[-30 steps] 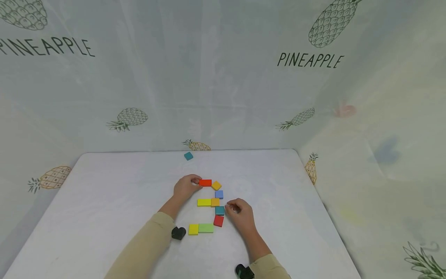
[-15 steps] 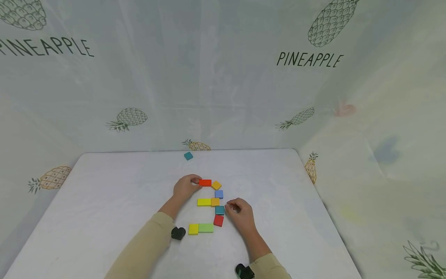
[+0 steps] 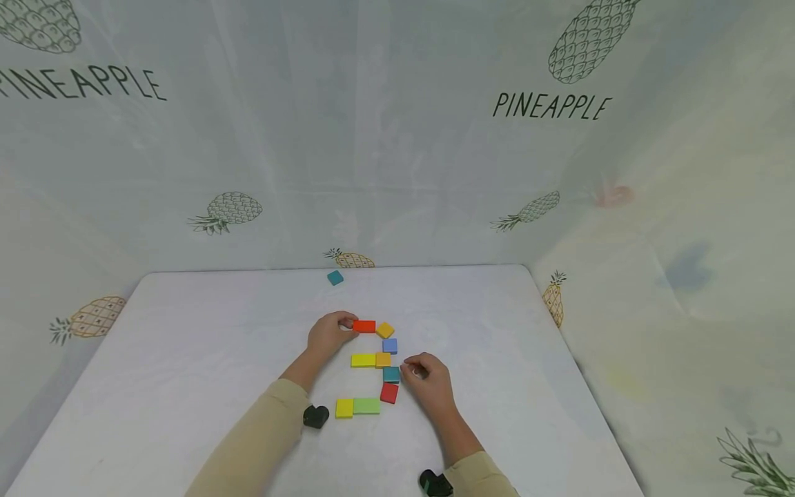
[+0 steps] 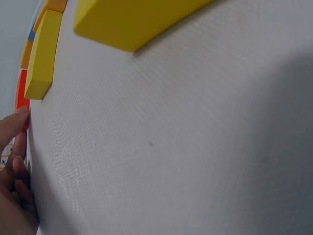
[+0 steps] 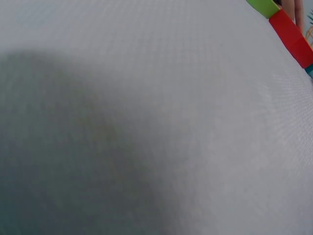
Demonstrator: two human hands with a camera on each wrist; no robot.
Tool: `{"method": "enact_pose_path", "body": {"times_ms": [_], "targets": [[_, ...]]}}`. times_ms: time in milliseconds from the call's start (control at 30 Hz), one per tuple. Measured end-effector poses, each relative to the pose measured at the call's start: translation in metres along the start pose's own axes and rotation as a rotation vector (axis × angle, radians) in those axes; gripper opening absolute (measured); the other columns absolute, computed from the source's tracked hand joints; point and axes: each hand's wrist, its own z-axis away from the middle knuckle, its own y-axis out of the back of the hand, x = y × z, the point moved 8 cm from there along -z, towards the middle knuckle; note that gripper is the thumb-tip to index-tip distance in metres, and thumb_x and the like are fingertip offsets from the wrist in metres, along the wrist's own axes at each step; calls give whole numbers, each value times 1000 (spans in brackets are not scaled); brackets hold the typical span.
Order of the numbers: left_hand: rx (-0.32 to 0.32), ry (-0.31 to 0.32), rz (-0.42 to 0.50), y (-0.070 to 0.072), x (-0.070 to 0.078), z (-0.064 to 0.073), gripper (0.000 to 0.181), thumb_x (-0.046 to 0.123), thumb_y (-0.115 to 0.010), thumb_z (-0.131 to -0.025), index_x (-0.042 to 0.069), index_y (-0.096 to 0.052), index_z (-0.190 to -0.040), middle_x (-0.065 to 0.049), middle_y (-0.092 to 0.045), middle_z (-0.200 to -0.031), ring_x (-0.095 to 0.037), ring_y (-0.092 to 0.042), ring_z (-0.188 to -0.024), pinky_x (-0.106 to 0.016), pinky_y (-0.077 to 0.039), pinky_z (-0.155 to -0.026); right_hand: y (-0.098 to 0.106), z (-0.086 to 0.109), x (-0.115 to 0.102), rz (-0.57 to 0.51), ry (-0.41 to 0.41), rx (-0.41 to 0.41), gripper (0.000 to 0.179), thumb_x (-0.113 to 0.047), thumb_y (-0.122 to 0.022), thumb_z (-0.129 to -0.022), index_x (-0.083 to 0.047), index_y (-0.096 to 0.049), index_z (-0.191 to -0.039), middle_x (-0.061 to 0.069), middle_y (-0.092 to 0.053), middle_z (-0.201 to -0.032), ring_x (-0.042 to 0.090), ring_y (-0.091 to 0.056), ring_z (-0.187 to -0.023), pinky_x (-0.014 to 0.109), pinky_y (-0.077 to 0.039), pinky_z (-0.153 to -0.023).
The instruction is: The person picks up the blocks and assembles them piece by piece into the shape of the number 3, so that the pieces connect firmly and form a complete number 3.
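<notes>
Up at the top of the block figure, my left hand (image 3: pixel 326 335) pinches the left end of a long orange-red block (image 3: pixel 364 326) between thumb and index finger. In the left wrist view, a fingertip lies on that red block (image 4: pixel 21 93). A tilted orange-yellow block (image 3: pixel 385 330) sits at its right end. My right hand (image 3: pixel 428 381) rests loosely curled just right of a teal block (image 3: pixel 391 374), with nothing seen in its fingers. Below the teal block lies a darker red block (image 3: pixel 389 393), also visible in the right wrist view.
Between these lie a blue block (image 3: pixel 389 346), a yellow block (image 3: pixel 363 360) and an orange square (image 3: pixel 383 359). Nearer, a yellow square (image 3: pixel 344 408) adjoins a light green block (image 3: pixel 366 406). A lone teal block (image 3: pixel 335 277) lies near the far edge of the white table (image 3: pixel 236 297).
My left hand and the orange-red block appear shifted very slightly left, much like the whole view. The right hand keeps its place beside the teal block.
</notes>
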Motion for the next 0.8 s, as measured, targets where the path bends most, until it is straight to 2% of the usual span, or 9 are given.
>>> {"method": "enact_pose_path", "body": {"times_ms": [600, 800], "targets": [[9, -11, 2, 0, 2, 1, 30, 20, -79, -82, 16, -72, -111, 3, -65, -88, -21, -56, -87, -39, -47, -84, -1, 0, 1, 0, 18, 1, 9, -25, -73, -88, -20, -73, -95, -12, -61, -86, 12, -56, -82, 26, -51, -74], [-2, -21, 5, 0, 0, -3, 40, 23, -80, -82, 17, -68, -119, 2, -63, -92, -20, -54, -85, -37, -47, -80, 0, 0, 1, -6, 17, -3, 10, -26, -73, -89, -19, -72, -96, -11, -62, -86, 13, -56, -82, 27, -51, -75]]}}
